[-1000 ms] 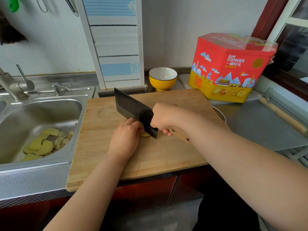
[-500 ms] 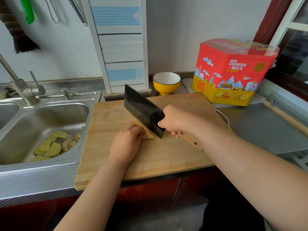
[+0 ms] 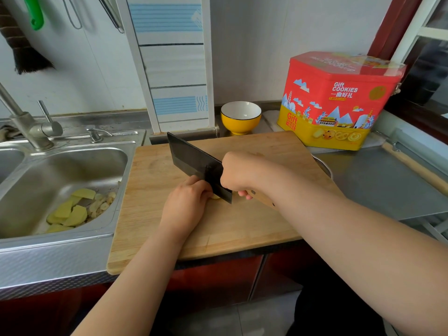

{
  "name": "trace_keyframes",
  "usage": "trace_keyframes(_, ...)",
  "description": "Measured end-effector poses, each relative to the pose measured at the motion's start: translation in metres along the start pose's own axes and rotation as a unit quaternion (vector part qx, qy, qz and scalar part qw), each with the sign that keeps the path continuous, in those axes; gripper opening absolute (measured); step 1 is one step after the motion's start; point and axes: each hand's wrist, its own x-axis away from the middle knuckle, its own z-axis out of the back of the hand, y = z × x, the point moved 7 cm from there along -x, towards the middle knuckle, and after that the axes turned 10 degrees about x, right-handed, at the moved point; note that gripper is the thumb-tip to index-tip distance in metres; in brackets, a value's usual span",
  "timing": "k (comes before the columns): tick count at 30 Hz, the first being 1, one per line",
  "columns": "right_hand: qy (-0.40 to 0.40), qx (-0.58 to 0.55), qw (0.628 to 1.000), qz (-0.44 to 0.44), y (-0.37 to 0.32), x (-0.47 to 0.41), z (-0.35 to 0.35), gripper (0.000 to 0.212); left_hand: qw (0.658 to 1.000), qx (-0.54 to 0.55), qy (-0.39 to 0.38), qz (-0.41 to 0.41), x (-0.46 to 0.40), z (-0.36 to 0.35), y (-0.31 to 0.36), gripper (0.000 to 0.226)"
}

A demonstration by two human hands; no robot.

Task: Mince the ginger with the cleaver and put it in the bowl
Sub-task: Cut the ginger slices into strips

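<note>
Down from its raised tilt, dark rectangular steel cleaver [image 3: 197, 167] bites pale ginger [image 3: 216, 196] on the wooden board [image 3: 242, 226]. Right hand [image 3: 238, 172] grip clamped on handle; left hand [image 3: 188, 202] curled, pinning ginger, knuckles guiding blade. Yellow bowl [image 3: 240, 117] waits behind.

The cutting board [image 3: 242, 226] lies on the counter [image 3: 378, 180], with the sink [image 3: 60, 166] at its 9 o'clock, vegetable slices [image 3: 70, 212] lying in the basin. At the board's 12 o'clock stands the bowl [image 3: 240, 117], and the cookie tin [image 3: 337, 100] sits at 1 o'clock, just right of the bowl. On the board's middle, the cleaver [image 3: 197, 166] stands edge-down on the ginger [image 3: 216, 196], the left hand [image 3: 186, 204] at its 8 o'clock, the right hand [image 3: 238, 173] at its 3 o'clock.
</note>
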Motion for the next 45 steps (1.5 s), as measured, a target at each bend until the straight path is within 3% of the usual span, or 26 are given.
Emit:
trace_keyframes(3,0.005,0.004,1.000,0.008,-0.006,0.000,-0.005,0.042,1.000,-0.004,0.004,0.000,0.001,0.001,0.000,0.006)
trace_keyframes(7,0.053,-0.010,0.999,0.007,-0.002,-0.002,-0.008,0.030,1.000,0.002,0.001,0.003,0.001,0.000,0.000,0.007)
trace_keyframes(10,0.045,-0.055,0.997,-0.016,0.010,-0.009,-0.010,0.027,1.000,0.019,0.002,0.013,0.002,0.002,0.000,0.004)
trace_keyframes(15,0.048,-0.080,0.996,-0.010,0.020,-0.006,-0.009,0.037,0.999,0.021,-0.002,0.023,0.005,0.003,-0.003,0.002)
trace_keyframes(24,0.040,-0.026,0.999,0.012,0.005,0.003,0.004,0.014,1.000,-0.003,-0.004,0.014,0.005,0.002,-0.004,0.004)
trace_keyframes(28,0.008,-0.032,0.999,0.000,0.002,-0.002,-0.006,0.031,1.000,-0.009,-0.001,0.011,0.005,0.002,-0.004,0.002)
trace_keyframes(37,-0.028,-0.048,0.998,-0.030,0.002,-0.006,-0.016,0.044,1.000,-0.012,0.013,0.007,0.004,0.002,-0.005,0.001)
trace_keyframes(45,0.020,-0.096,0.995,-0.034,0.020,-0.007,-0.016,0.018,1.000,-0.026,0.007,0.008,0.004,0.001,-0.002,0.003)
